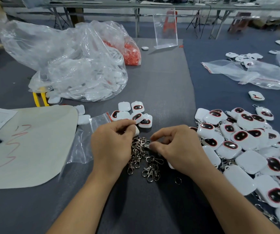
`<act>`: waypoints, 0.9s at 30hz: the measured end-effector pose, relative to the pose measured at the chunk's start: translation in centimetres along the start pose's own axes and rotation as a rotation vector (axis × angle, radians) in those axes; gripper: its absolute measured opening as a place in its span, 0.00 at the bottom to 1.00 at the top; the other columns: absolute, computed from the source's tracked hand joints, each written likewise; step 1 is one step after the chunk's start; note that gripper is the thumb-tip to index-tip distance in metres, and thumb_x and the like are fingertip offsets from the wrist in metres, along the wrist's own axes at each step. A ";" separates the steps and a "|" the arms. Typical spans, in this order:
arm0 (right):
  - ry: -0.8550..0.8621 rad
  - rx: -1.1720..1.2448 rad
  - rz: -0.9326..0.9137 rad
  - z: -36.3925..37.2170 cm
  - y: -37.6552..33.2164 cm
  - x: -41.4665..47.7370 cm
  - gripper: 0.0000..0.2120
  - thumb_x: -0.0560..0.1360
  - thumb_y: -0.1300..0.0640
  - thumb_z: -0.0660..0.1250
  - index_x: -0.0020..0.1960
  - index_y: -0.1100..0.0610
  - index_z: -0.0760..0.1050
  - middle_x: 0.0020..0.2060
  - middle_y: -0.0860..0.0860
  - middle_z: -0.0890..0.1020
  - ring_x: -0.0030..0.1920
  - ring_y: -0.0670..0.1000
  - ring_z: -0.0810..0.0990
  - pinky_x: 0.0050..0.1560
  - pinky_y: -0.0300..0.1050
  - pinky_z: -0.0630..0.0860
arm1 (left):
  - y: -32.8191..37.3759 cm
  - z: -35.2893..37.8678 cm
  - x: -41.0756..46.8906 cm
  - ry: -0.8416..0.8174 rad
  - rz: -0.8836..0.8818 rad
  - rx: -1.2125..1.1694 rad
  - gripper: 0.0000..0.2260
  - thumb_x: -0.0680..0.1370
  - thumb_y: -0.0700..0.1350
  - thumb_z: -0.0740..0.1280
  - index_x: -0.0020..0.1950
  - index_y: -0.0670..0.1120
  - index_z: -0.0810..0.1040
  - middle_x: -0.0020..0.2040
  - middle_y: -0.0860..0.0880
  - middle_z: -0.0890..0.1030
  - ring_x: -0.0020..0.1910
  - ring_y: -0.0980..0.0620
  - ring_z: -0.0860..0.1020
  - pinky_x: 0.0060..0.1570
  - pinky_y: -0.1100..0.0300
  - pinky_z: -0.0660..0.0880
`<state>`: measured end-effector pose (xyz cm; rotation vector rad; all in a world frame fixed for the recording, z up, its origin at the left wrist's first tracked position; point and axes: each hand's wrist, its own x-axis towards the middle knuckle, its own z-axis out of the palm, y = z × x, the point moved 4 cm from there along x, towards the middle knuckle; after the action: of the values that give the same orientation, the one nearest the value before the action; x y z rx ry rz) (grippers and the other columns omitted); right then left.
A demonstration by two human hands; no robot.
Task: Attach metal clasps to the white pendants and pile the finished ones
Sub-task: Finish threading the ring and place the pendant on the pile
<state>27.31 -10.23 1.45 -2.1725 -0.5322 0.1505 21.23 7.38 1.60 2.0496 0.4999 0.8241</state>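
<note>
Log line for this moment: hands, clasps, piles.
left hand: grips white pendant | right hand: at clasp heap, grip unclear | finished pile: right side | loose pendants: beyond hands

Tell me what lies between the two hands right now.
Head view: the loose metal clasps lie on the dark mat between the left hand and the right hand.

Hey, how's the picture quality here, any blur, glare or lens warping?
Head view: wide-angle warp bows the far tables and stretches the edges; background and corners are soft; light is even, with mild glare on the plastic bag; the clasps mid-frame are sharpest.
</note>
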 end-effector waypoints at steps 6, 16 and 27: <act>-0.060 -0.259 -0.059 1.0 -1.3 -0.3 0.05 0.72 0.46 0.76 0.47 0.42 0.84 0.32 0.43 0.82 0.37 0.47 0.81 0.41 0.46 0.80 | 0.5 0.1 -0.6 -0.063 0.077 0.107 0.04 0.73 0.47 0.76 0.44 0.56 0.88 0.34 0.77 0.76 0.40 0.77 0.76 0.42 0.81 0.66; -0.003 -0.076 0.005 0.3 -0.3 0.0 0.09 0.74 0.52 0.76 0.36 0.46 0.81 0.24 0.40 0.78 0.25 0.41 0.74 0.28 0.32 0.66 | 0.9 0.1 -1.0 -0.083 0.114 0.150 0.07 0.73 0.46 0.75 0.45 0.59 0.87 0.44 0.79 0.75 0.41 0.76 0.76 0.48 0.77 0.69; -0.044 -0.279 -0.011 1.0 -1.3 -0.6 0.02 0.73 0.48 0.74 0.44 0.45 0.83 0.33 0.43 0.82 0.38 0.47 0.82 0.43 0.47 0.80 | 0.9 0.4 -1.2 -0.103 0.120 0.119 0.08 0.72 0.45 0.73 0.45 0.58 0.88 0.46 0.76 0.78 0.44 0.75 0.78 0.48 0.76 0.72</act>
<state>26.04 -9.03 1.82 -2.4415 -0.6206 0.1239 20.69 5.96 1.74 2.2372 0.3794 0.7700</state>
